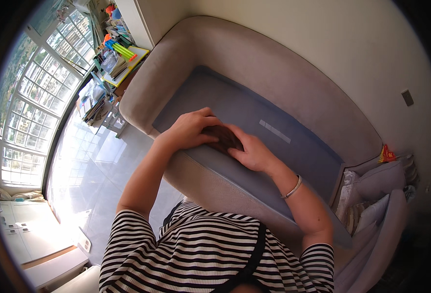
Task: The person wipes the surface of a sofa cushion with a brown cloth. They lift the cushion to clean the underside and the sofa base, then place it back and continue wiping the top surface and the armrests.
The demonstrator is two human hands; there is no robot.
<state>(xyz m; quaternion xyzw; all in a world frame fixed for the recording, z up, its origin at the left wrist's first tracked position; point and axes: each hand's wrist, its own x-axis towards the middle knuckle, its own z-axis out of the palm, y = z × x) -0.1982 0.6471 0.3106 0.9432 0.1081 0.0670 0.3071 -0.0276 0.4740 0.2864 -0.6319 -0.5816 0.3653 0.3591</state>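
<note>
My left hand (197, 129) and my right hand (251, 150) meet over the front edge of a sofa base. Between them is a dark brown, creased item (225, 138), perhaps cloth or soft leather; my fingers cover much of it. The left thumb and fingers grip its left end, while the right thumb presses on its near right side. Under it lies the sofa's flat blue-grey base (233, 99), without seat cushions. A pale strip (274, 131) is stuck on that base, beyond my right hand.
The padded sofa back (274, 58) curves along the wall. Cushions (380, 179) are heaped in an opening at the right end. A desk with papers (94, 102) and a toy blaster (122, 49) stand at left, near tall windows (36, 84). A white cabinet (36, 227) sits lower left.
</note>
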